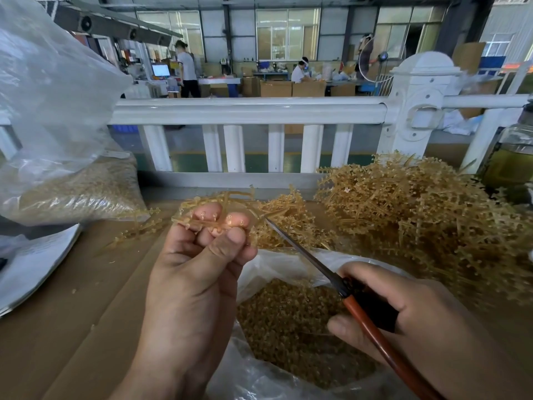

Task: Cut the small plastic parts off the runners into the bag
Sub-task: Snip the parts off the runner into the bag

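Note:
My left hand pinches an amber plastic runner between thumb and fingertips, small parts still on its branches. My right hand grips scissors with orange-red handles; the dark blades look closed and point up-left, their tip just right of the runner. Below both hands an open clear plastic bag holds a heap of small cut amber parts.
A big pile of amber runners lies at the right, a smaller pile behind my left hand. A filled clear bag stands at the left. White papers lie on the cardboard-covered table. A white railing runs behind; a jar stands at the right edge.

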